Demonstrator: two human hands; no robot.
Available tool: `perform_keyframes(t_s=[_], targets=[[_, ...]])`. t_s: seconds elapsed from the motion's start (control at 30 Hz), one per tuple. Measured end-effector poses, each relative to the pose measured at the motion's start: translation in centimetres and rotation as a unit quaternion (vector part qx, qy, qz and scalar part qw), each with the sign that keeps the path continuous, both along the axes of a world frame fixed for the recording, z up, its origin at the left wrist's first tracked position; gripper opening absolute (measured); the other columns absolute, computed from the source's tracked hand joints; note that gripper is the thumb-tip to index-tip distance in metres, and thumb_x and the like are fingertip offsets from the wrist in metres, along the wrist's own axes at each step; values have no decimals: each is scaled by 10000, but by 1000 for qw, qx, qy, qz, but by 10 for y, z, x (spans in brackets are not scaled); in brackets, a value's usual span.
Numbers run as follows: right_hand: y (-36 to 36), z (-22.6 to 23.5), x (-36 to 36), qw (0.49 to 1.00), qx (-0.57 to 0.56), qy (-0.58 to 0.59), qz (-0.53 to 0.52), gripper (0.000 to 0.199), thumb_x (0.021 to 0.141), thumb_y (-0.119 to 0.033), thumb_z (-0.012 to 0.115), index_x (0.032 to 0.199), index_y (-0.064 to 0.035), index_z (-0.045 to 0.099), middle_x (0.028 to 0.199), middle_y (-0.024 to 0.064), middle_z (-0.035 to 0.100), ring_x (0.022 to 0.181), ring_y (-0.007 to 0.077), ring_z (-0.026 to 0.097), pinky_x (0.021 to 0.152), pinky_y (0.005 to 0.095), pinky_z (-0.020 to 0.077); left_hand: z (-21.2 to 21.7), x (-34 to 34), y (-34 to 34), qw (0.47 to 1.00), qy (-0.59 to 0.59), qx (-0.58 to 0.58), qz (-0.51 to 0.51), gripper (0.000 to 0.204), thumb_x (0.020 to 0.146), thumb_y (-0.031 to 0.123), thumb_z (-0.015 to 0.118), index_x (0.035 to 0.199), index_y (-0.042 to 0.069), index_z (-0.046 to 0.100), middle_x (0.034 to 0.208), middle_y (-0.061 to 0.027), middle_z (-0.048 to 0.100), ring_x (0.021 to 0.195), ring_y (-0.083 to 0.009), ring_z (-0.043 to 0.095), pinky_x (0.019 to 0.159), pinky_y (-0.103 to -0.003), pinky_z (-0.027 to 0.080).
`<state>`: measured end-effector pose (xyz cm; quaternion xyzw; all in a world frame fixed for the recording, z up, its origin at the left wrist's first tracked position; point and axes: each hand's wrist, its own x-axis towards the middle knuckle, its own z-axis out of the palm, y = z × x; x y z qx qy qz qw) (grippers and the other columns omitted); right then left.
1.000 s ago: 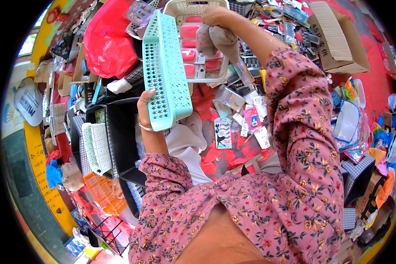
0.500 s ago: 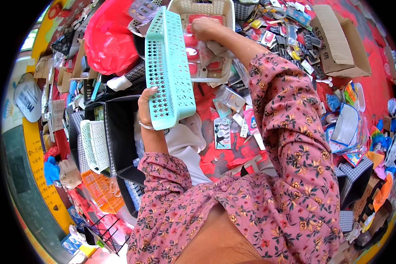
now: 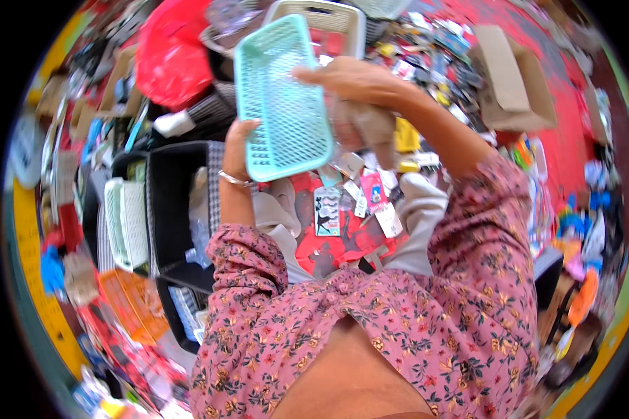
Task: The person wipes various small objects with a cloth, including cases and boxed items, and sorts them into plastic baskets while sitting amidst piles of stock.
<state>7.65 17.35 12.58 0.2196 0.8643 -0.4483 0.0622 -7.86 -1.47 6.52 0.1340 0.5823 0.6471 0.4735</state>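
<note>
Left hand (image 3: 239, 150) fingers hidden behind the mint-green perforated plastic basket (image 3: 281, 98), grey cloth (image 3: 362, 126) in the right hand (image 3: 349, 78) blurred, beige slotted plastic crate (image 3: 328, 14) cut off by the top edge, small packets on the red floor (image 3: 573, 133) too small to tell

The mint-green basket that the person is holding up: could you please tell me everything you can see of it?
The mint-green basket is a shallow rectangular tray with rounded corners, apparently moulded plastic, its base and walls pierced by a fine grid of holes. It is held up in the air, tilted on edge, with its long side running up and down the picture. The left hand grips its lower left edge; the right hand, holding a greyish cloth, reaches its right side. It looks empty.
</note>
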Motion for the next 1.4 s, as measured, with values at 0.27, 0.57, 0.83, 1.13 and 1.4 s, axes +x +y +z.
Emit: perform_keyframes(t_s=[0.27, 0.57, 0.83, 1.13, 1.4], targets=[[-18, -43, 11, 972, 22, 119, -202, 386, 631, -253, 526, 794, 95, 549, 783, 254, 535, 760, 337, 541, 677, 388, 426, -11, -6, 5, 967, -213, 140, -29, 512, 864, 427, 371, 1135, -1, 445, 1110, -156, 524, 1007, -290, 520, 828, -408, 447], [-8, -114, 169, 912, 74, 65, -398, 331, 671, -162, 517, 940, 26, 560, 867, 182, 609, 783, 301, 591, 730, 355, 447, -26, -14, 6, 997, -51, 59, -4, 351, 875, 242, 440, 1130, 2, 409, 962, -127, 466, 892, -236, 513, 763, -365, 486], [-134, -177, 78, 948, -7, -201, -248, 333, 672, -239, 532, 847, 39, 591, 907, 232, 588, 851, 354, 579, 722, 428, 456, -48, -24, 8, 994, 55, 3, 94, 236, 853, 60, 436, 1074, -16, 406, 916, -126, 499, 763, -228, 559, 683, -334, 516], [-120, -218, 96, 954, 115, -271, -58, 293, 769, -223, 461, 940, -40, 613, 989, 153, 596, 903, 302, 582, 765, 407, 450, -47, -21, 14, 993, 48, -2, 109, 246, 810, -1, 457, 1053, -23, 424, 932, -122, 478, 703, -195, 555, 622, -307, 532], [-15, -108, 46, 881, -252, 48, -399, 660, 759, -572, 495, 995, 39, 573, 907, 147, 562, 811, 202, 521, 730, 336, 407, -45, -23, 5, 990, 64, -18, 127, 246, 818, 1, 429, 1063, 1, 411, 856, -104, 497, 702, -193, 556, 646, -320, 519]])
